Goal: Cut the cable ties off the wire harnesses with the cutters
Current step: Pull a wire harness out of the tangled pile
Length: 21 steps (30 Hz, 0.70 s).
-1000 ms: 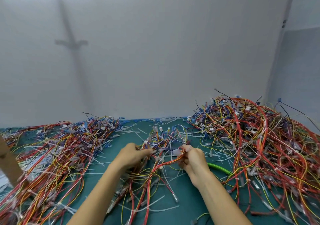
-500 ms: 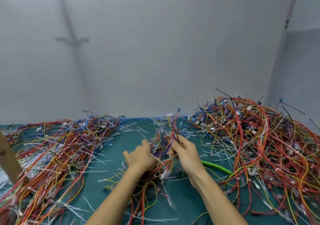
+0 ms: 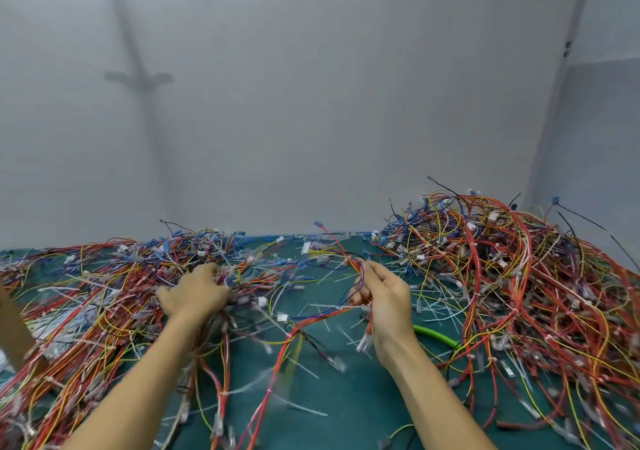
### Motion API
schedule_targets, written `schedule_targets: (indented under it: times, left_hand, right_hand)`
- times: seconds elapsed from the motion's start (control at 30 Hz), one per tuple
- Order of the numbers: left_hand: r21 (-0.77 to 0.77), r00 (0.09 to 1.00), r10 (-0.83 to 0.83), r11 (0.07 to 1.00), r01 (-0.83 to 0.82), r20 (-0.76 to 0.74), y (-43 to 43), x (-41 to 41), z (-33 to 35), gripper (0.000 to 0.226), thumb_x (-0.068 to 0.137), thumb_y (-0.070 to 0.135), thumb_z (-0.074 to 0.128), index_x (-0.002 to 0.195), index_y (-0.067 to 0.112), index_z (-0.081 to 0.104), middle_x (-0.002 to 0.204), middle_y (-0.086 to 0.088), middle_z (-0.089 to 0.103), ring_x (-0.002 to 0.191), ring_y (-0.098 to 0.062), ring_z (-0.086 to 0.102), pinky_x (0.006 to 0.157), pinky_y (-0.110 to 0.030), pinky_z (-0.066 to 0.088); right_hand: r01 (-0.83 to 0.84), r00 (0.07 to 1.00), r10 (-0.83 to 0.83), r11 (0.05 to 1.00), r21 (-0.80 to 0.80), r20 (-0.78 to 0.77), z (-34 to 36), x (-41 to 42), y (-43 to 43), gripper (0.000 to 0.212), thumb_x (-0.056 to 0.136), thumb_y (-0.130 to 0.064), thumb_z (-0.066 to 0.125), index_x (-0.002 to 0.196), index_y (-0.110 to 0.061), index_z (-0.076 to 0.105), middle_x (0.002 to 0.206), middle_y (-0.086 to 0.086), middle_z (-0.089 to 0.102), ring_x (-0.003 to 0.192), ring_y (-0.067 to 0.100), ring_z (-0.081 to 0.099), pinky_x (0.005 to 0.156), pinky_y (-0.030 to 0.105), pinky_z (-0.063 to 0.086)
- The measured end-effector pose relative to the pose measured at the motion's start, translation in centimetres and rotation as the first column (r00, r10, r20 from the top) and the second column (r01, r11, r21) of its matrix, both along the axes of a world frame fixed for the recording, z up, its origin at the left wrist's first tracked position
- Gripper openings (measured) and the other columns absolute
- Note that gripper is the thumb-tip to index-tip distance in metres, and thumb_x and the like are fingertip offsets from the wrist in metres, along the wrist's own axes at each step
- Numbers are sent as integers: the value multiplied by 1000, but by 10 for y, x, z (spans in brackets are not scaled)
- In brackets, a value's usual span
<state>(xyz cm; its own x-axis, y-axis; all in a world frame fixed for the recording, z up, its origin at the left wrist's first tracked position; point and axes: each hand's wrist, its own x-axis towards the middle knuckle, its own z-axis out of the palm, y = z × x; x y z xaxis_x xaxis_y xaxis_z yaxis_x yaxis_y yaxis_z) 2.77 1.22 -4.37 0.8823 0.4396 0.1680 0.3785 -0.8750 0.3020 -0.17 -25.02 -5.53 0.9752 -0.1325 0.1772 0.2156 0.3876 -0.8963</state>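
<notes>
While your left hand grips the blurred tangle of a wire harness, fingertips buried among the strands, your right hand pinches a thin bundle of its red, yellow and blue leads between thumb and fingers. Any print on the white connector housings is too small to read. Cut white cable ties lie scattered on the green mat between and beyond your hands. Just right of your right wrist a green tube shows, one end behind the wrist and the other under the large harness pile; whether it belongs to the cutters cannot be told. A second pile spreads left of your left hand, cut off by the frame edge.
</notes>
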Motion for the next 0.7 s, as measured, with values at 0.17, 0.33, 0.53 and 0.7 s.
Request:
schedule_targets:
  times: [0.17, 0.33, 0.53, 0.7]
  left_hand:
    - [131, 998, -12, 991, 3, 65, 20, 0, 11, 52, 82, 21, 63, 130, 35, 55, 123, -1, 65, 115, -25, 57, 105, -46, 28]
    - [331, 968, -232, 924, 189, 95, 13, 0, 7, 66, 79, 24, 68, 140, 30, 44, 144, -3, 42, 129, -24, 44, 108, -50, 25]
    - [-19, 807, -571, 818, 575, -150, -14, -9, 25, 51, 72, 23, 57, 120, 38, 54, 125, 5, 53, 114, -15, 51, 97, -37, 35]
    - [-284, 893, -450, 854, 437, 19, -26, -4, 45, 26, 93, 28, 51, 104, 11, 66, 106, -6, 69, 99, -23, 63, 90, -36, 48]
  right_hand:
    - [-39, 999, 39, 999, 16, -8, 4, -4, 9, 24, 97, -9, 55, 79, -12, 69, 53, -4, 39, 45, 9, 38, 45, 20, 35]
    - [-119, 992, 111, 985, -123, -68, 4, -4, 10, 35, 98, -32, 53, 78, -5, 63, 52, -6, 25, 46, 10, 27, 45, 21, 28]
    - [-43, 997, 24, 957, -287, -71, -3, -2, 8, 26, 98, -23, 56, 84, -18, 77, 52, -6, 42, 46, 8, 43, 46, 20, 39]
    - [-26, 999, 14, 967, -254, -50, -7, -2, 7, 26, 102, -14, 46, 91, -15, 69, 62, -3, 49, 54, 8, 49, 51, 20, 45]
